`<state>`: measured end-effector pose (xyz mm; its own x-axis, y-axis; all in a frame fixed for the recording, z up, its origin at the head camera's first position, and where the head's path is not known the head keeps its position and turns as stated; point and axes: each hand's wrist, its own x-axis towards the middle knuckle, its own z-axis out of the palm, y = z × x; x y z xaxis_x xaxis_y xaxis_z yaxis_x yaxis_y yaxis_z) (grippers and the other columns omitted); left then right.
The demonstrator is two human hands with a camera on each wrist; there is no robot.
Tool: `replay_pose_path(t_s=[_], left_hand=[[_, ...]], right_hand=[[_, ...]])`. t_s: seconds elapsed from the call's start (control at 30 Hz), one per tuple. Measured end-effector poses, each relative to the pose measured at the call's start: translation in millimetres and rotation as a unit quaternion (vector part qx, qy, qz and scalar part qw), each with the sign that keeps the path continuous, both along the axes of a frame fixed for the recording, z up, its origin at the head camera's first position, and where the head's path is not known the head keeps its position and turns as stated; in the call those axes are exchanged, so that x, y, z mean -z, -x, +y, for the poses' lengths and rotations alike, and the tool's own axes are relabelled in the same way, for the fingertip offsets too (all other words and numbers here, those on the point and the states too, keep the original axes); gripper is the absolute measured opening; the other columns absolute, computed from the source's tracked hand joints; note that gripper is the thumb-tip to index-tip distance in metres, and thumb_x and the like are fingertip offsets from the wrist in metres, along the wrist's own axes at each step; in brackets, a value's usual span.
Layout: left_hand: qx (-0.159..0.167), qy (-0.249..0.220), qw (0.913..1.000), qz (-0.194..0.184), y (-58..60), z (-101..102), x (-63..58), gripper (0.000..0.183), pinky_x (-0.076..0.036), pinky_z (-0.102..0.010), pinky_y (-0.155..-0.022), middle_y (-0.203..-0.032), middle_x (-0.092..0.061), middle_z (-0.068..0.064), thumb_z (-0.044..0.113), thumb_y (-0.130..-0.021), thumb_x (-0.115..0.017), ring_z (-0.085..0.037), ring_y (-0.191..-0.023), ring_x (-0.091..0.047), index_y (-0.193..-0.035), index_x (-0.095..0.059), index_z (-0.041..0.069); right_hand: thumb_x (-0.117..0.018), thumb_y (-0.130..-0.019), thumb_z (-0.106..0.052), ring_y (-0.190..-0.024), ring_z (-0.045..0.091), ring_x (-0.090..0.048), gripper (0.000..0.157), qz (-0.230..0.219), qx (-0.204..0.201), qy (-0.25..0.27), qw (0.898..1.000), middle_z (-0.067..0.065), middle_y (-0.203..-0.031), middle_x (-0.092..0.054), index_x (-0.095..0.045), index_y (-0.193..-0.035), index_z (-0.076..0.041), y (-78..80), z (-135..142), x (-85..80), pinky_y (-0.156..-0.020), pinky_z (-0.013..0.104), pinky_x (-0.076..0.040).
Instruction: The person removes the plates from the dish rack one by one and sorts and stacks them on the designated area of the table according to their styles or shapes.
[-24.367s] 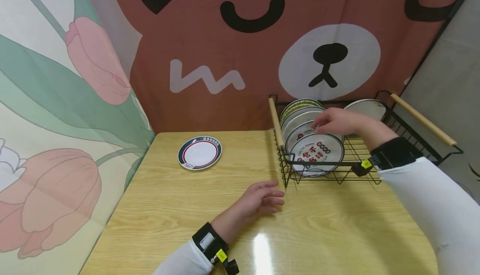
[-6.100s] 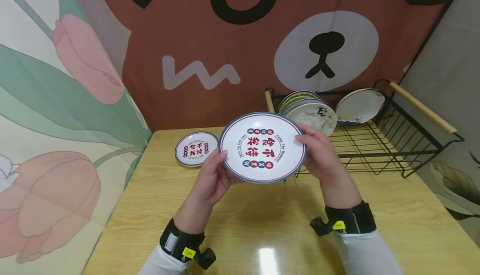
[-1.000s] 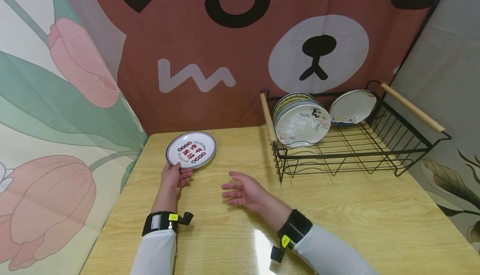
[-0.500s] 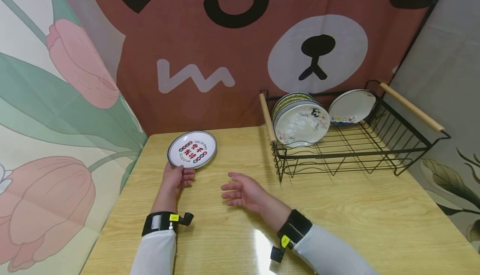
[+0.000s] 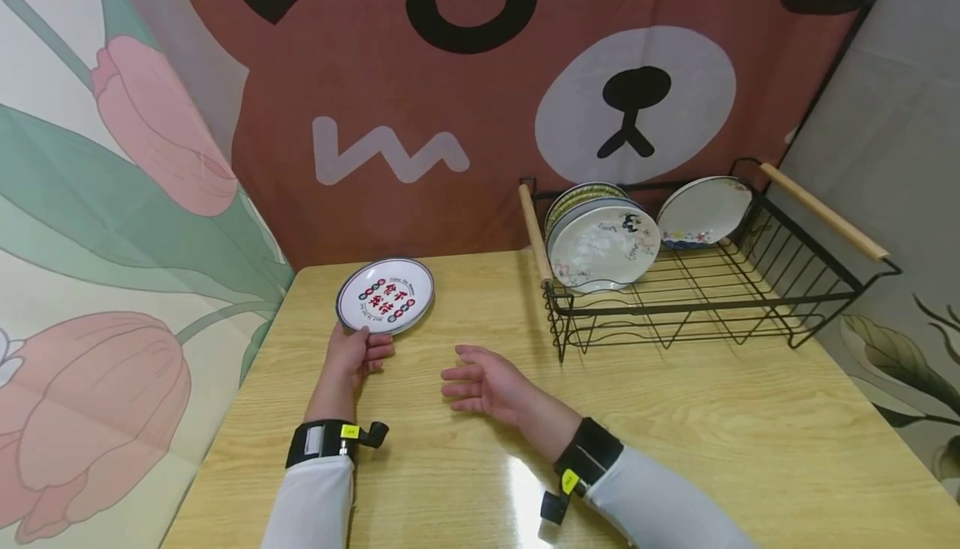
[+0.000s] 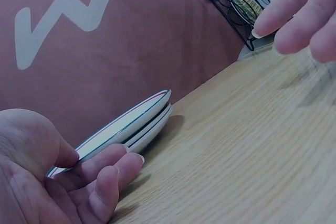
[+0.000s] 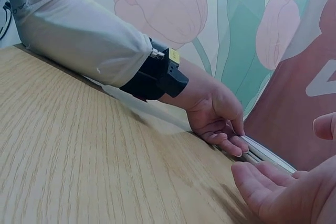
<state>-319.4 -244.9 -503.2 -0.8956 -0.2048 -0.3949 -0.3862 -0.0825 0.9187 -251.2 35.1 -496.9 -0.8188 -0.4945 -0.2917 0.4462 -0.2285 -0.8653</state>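
On the table's left side, a stack of plates lies with a white plate on top, printed with red characters and edged in a dark rim. My left hand pinches the near edge of the top plate, its thumb above and fingers below. Lower rims show just beneath it in the left wrist view; how many is hard to tell. My right hand hovers over or near the table to the right of the stack, fingers extended and slightly spread, holding nothing.
A black wire dish rack with wooden handles stands at the back right. Several plates lean upright at its left end, and a flower-edged dish leans at its back right. A printed cloth hangs behind the wooden table.
Plates with red characters have gone from the rack onto the left stack; both hands held one 6 s ago. In the last second the top plate and left hand shifted slightly right; the right hand stayed.
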Motion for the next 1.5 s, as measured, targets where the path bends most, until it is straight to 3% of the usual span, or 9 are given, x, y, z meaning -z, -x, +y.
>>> replay_pose_path(t_s=[0.3, 0.4, 0.5, 0.77, 0.9, 1.03, 1.23, 1.33, 1.5], left_hand=[[-0.036, 0.011, 0.9985, -0.041, -0.6, -1.6, -8.7, 0.086, -0.052, -0.026, -0.053, -0.078, -0.074, 0.002, 0.043, -0.109, -0.042, -0.014, -0.066, -0.073, -0.160, 0.026, 0.032], [-0.050, 0.032, 0.9979, -0.027, 0.2, -1.4, -14.1, 0.086, -0.045, -0.025, -0.050, -0.079, -0.071, 0.003, 0.044, -0.107, -0.045, -0.013, -0.060, -0.067, -0.162, 0.021, 0.033], [-0.070, 0.038, 0.9967, 0.020, 0.1, 0.7, -21.6, 0.080, -0.041, -0.024, -0.048, -0.082, -0.068, 0.002, 0.040, -0.107, -0.046, -0.012, -0.059, -0.062, -0.165, 0.008, 0.033], [-0.079, -0.053, 0.9867, 0.131, -11.4, 18.7, -56.3, 0.055, -0.052, -0.020, -0.054, -0.098, -0.066, -0.001, 0.031, -0.109, -0.046, -0.010, -0.069, -0.068, -0.161, -0.029, 0.025], [-0.072, -0.132, 0.9748, 0.164, -20.7, 35.0, -79.7, 0.043, -0.051, -0.021, -0.057, -0.096, -0.068, -0.003, 0.026, -0.109, -0.045, -0.013, -0.073, -0.069, -0.152, -0.041, 0.022], [-0.040, -0.175, 0.9644, 0.194, -33.3, 54.4, -101.0, 0.033, -0.051, -0.023, -0.061, -0.090, -0.070, -0.002, 0.022, -0.109, -0.042, -0.015, -0.075, -0.070, -0.142, -0.048, 0.020], [0.026, -0.213, 0.9541, 0.209, -48.6, 82.6, -112.3, 0.029, -0.050, -0.025, -0.064, -0.086, -0.070, 0.001, 0.019, -0.109, -0.039, -0.016, -0.076, -0.069, -0.136, -0.050, 0.020], [0.049, -0.234, 0.9496, 0.203, -55.0, 99.6, -109.9, 0.031, -0.051, -0.025, -0.067, -0.088, -0.070, 0.002, 0.018, -0.109, -0.038, -0.015, -0.079, -0.070, -0.139, -0.049, 0.019], [0.096, -0.260, 0.9452, 0.172, -65.0, 128.8, -100.1, 0.039, -0.055, -0.029, -0.077, -0.105, -0.072, -0.001, 0.019, -0.108, -0.040, -0.016, -0.093, -0.073, -0.147, -0.043, 0.018]], right_hand=[[-0.046, -0.106, -0.033, -0.132, 0.049, -0.057, 0.067, -0.002, -0.007, 0.005, 1.000, 0.032, -0.150, -0.050, -0.023, -0.162, -0.005, -2.1, -2.3, -1.1, -0.104, 0.056, -0.053], [-0.046, -0.106, -0.034, -0.134, 0.050, -0.055, 0.067, -0.002, -0.007, 0.012, 1.000, 0.032, -0.151, -0.049, -0.023, -0.162, -0.005, -3.6, -0.2, -6.8, -0.105, 0.056, -0.052], [-0.046, -0.106, -0.035, -0.136, 0.049, -0.054, 0.066, 0.007, -0.015, 0.025, 1.000, 0.032, -0.153, -0.046, -0.025, -0.162, -0.008, -5.3, 3.4, -19.7, -0.109, 0.057, -0.050], [-0.042, -0.106, -0.029, -0.123, 0.030, -0.066, 0.057, 0.087, -0.064, 0.044, 0.993, 0.026, -0.152, -0.051, -0.034, -0.158, -0.006, -6.9, 26.6, -93.8, -0.112, 0.056, -0.048], [-0.038, -0.108, -0.024, -0.118, 0.024, -0.067, 0.048, 0.158, -0.076, 0.044, 0.983, 0.020, -0.143, -0.060, -0.046, -0.149, -0.001, -6.1, 50.2, -143.9, -0.111, 0.055, -0.049], [-0.039, -0.108, -0.020, -0.114, 0.021, -0.069, 0.035, 0.233, -0.070, 0.016, 0.970, 0.007, -0.125, -0.072, -0.063, -0.132, -0.011, 3.9, 77.4, -189.9, -0.102, 0.044, -0.056], [-0.049, -0.108, -0.019, -0.112, 0.017, -0.070, 0.027, 0.324, -0.042, -0.099, 0.940, 0.004, -0.116, -0.075, -0.072, -0.120, -0.014, 36.8, 116.0, -231.7, -0.100, 0.034, -0.056], [-0.058, -0.105, -0.025, -0.112, 0.017, -0.067, 0.026, 0.365, 0.013, -0.217, 0.905, 0.003, -0.120, -0.072, -0.072, -0.124, -0.013, 57.9, 134.7, -240.8, -0.098, 0.031, -0.055], [-0.063, -0.101, -0.040, -0.121, 0.022, -0.060, 0.041, 0.391, 0.071, -0.397, 0.827, 0.007, -0.136, -0.064, -0.069, -0.133, -0.014, 97.9, 174.3, -242.7, -0.102, 0.040, -0.051]])
